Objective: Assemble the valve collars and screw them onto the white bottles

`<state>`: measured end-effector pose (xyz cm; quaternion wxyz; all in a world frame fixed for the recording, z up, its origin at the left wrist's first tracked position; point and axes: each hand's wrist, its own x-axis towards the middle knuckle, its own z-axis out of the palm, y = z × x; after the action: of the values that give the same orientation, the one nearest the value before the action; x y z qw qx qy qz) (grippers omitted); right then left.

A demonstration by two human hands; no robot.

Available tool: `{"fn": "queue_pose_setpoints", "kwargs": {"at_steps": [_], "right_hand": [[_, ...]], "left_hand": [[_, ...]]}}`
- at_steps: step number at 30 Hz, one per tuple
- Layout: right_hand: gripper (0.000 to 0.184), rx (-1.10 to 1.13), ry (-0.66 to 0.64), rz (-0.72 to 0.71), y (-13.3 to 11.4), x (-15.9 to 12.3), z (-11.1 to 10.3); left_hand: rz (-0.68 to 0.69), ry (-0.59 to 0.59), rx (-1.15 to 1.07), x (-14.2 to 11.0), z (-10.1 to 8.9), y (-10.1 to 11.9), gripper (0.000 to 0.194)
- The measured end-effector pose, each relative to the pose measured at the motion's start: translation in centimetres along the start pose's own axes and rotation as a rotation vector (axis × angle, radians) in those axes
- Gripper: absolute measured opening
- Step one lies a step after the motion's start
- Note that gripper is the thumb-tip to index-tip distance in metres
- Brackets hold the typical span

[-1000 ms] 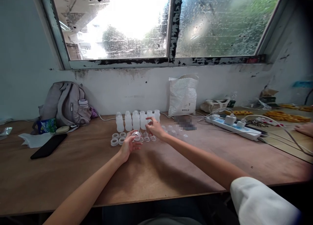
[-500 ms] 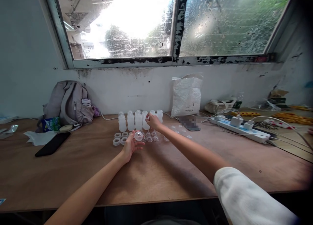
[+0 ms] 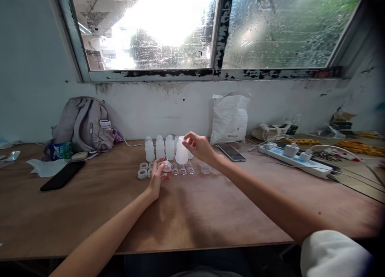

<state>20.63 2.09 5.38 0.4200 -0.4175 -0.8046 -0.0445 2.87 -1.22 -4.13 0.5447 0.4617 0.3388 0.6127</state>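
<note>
Pointing mouth-up, frosted bottle [image 3: 181,153] in right hand [image 3: 201,146], axis near-vertical.

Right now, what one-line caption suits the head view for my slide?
Right hand grips a bottle near its top; left hand holds a translucent ring over a wooden table.

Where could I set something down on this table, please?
Bare tabletop lies between the left forearm and leftmost phone, between the right forearm and power strip, and between those forearms. It is crowded around the left hand and right hand, among bottles, rings and clear parts.
</note>
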Motion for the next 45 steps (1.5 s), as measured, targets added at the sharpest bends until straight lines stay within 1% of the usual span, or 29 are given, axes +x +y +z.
{"fn": "queue_pose_setpoints", "kwargs": {"at_steps": [3, 5, 7, 8, 10, 12, 14, 19, 21, 23, 26, 29, 32, 35, 38, 42, 45], "right_hand": [[0.018, 0.111, -0.082, -0.063, -1.6, -3.3, 0.2], [0.018, 0.176, -0.129, -0.085, -2.1, -5.3, 0.7], [0.018, 0.224, -0.179, -0.122, -2.4, -6.6, 1.3], [0.017, 0.242, -0.202, -0.137, -2.4, -7.0, 1.5], [0.017, 0.274, -0.234, -0.153, -2.6, -7.4, 1.7], [0.017, 0.312, -0.245, -0.152, -2.8, -7.5, 1.8], [0.016, 0.361, -0.235, -0.146, -3.0, -7.7, 1.9], [0.011, 0.463, -0.166, -0.132, -3.4, -8.2, 2.4], [0.010, 0.494, -0.137, -0.125, -3.5, -8.4, 2.6], [0.010, 0.518, -0.116, -0.112, -3.6, -8.5, 2.8], [0.010, 0.559, -0.101, -0.068, -3.7, -8.6, 2.8], [0.012, 0.658, -0.136, 0.005, -3.9, -8.7, 2.6], [0.015, 0.780, -0.171, 0.084, -4.1, -8.8, 2.4], [0.015, 0.833, -0.148, 0.142, -4.2, -8.9, 2.6], [0.017, 0.825, -0.105, 0.160, -4.2, -9.0, 3.1], [0.017, 0.724, -0.024, 0.117, -4.1, -9.3, 3.6], [0.014, 0.668, -0.002, 0.088, -4.2, -9.5, 3.7]], "left_hand": [[0.146, 0.057, 0.074, -0.4, 0.3, 0.4, 0.038], [0.253, 0.027, 0.129, -1.1, 0.6, 0.9, 0.036], [0.343, -0.029, 0.166, -2.0, 1.1, 1.5, 0.034], [0.374, -0.045, 0.170, -2.5, 1.3, 1.8, 0.034], [0.404, -0.038, 0.154, -3.3, 1.7, 2.1, 0.034], [0.413, -0.013, 0.131, -3.7, 2.0, 2.3, 0.037], [0.424, -0.023, 0.124, -3.9, 2.0, 2.3, 0.038], [0.438, -0.198, 0.153, -4.0, 1.9, 2.1, 0.038], [0.428, -0.231, 0.159, -4.1, 1.9, 2.1, 0.037], [0.427, -0.231, 0.168, -4.1, 1.9, 2.1, 0.036], [0.443, -0.202, 0.188, -4.1, 2.0, 2.1, 0.037], [0.439, -0.171, 0.188, -4.1, 2.0, 2.0, 0.038], [0.431, -0.173, 0.177, -4.0, 2.1, 1.8, 0.040], [0.425, -0.168, 0.171, -4.0, 2.1, 1.6, 0.040], [0.409, -0.147, 0.167, -4.0, 2.1, 1.5, 0.040], [0.429, -0.152, 0.188, -3.9, 2.1, 1.5, 0.038], [0.453, -0.147, 0.230, -3.8, 2.2, 1.5, 0.038]]}}
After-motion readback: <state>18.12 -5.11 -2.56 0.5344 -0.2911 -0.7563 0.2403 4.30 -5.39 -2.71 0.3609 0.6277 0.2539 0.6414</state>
